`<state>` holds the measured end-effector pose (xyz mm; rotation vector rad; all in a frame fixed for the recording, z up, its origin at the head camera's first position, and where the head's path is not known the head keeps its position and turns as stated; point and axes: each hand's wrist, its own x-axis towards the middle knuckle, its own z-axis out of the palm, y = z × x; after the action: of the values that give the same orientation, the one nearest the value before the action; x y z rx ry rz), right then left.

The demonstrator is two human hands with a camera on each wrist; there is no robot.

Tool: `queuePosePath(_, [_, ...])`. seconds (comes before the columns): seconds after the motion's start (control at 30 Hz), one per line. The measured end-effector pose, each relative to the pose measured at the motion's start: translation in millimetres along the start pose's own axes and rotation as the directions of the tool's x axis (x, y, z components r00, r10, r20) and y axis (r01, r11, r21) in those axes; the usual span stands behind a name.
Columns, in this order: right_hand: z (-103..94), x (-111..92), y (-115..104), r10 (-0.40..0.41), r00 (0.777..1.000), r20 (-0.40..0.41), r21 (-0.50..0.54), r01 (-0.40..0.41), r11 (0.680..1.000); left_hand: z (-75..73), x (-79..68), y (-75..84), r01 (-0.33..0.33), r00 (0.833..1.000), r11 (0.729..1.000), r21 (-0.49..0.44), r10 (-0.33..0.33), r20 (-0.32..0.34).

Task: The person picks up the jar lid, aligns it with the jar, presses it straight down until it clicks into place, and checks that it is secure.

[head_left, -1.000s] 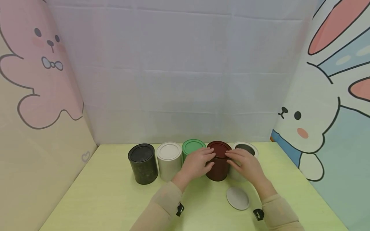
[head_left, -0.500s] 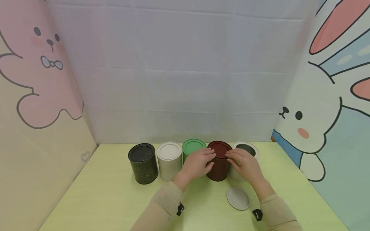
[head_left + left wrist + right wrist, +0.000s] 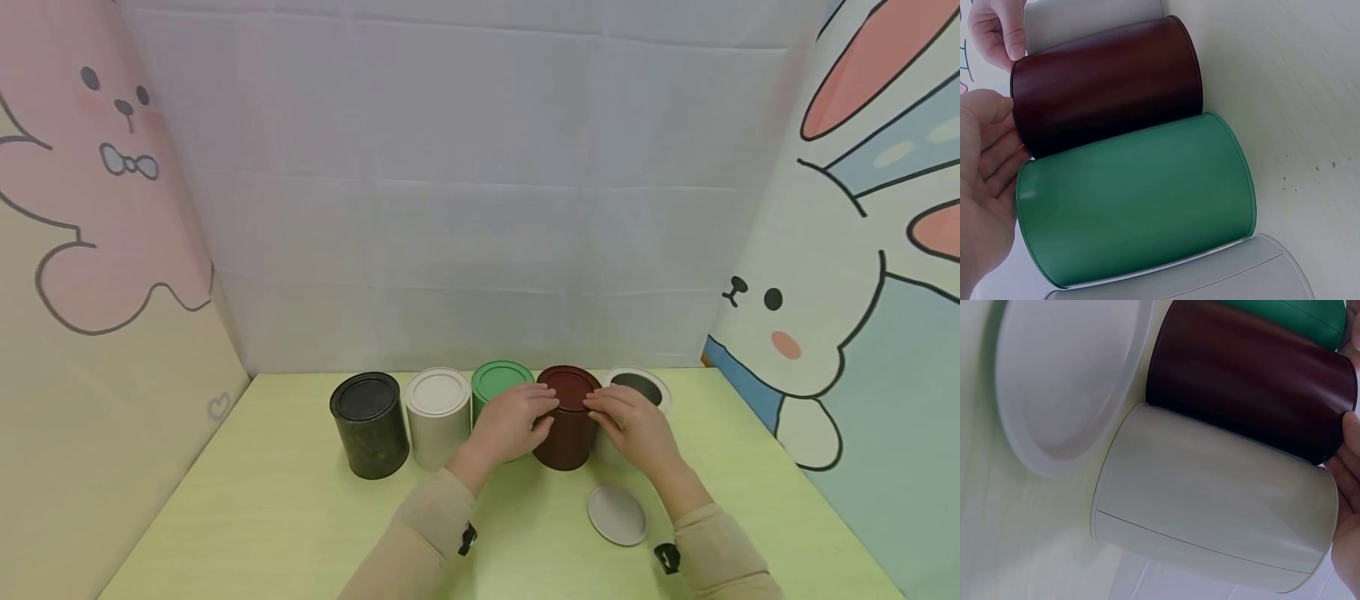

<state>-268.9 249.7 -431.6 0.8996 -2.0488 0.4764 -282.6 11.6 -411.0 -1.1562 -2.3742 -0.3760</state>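
Observation:
A dark red can (image 3: 562, 446) stands upright on the table, its matching lid (image 3: 570, 385) seated on top. My left hand (image 3: 513, 425) holds the left side of the lid's rim, fingertips over the edge. From the opposite side my right hand (image 3: 637, 425) holds the same rim. Both wrist views have each thumb, such as the right one (image 3: 1351, 432), at the can's top edge, with the other fingers bent behind it. Beside the right hand stands a whitish can (image 3: 1210, 494) with a dark opening. Its neighbour on the other side is a green can (image 3: 1138, 203), partly behind my left hand.
Further left are a white lidded can (image 3: 438, 429) and a black lidded can (image 3: 372, 437). A light grey round lid (image 3: 617, 515) lies flat on the pale green table (image 3: 262, 517), in front of the cans. A white cloth wall (image 3: 480, 208) rises just behind the row.

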Motion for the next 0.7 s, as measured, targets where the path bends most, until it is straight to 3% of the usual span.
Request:
queuePosePath(0.27, [0.1,0.2,-2.0,-0.01,1.0,-0.028,0.007,0.01,1.0,2.4,1.3,-2.4,-0.021,1.0,1.0,0.01,0.021,-0.012])
queuePosePath(0.7, [1.2,-0.9,1.8,0.001,1.0,-0.002,0.044,-0.001,0.999,3.5,0.0,-0.2,0.02,0.999,0.999,-0.037,-0.021,-0.036])
